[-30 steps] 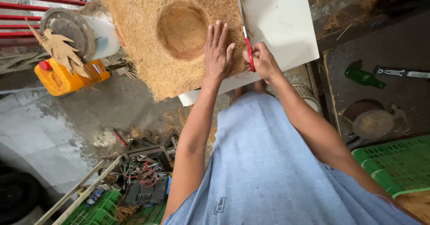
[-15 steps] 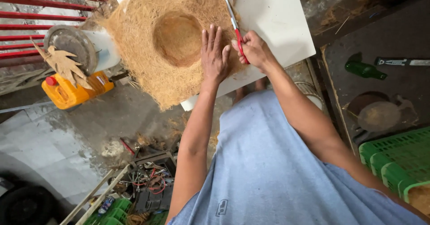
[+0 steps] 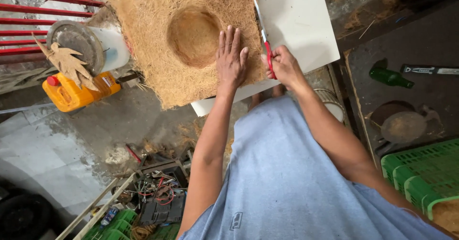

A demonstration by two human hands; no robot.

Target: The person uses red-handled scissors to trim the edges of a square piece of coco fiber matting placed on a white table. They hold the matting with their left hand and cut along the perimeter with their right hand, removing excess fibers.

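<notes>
1. Pressing our left hand (image 3: 231,58) flat, fingers spread, on the coir fibre mat (image 3: 158,53) lying on the white worktop (image 3: 301,25).
2. Our right hand (image 3: 284,65) is clamped on red-handled scissors (image 3: 264,34) at the mat's right edge.
3. Bare worktop lies open beyond that edge.

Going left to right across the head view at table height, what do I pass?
Yellow jug → white bucket → fibre mat → left hand → scissors → right hand → green bottle
</notes>
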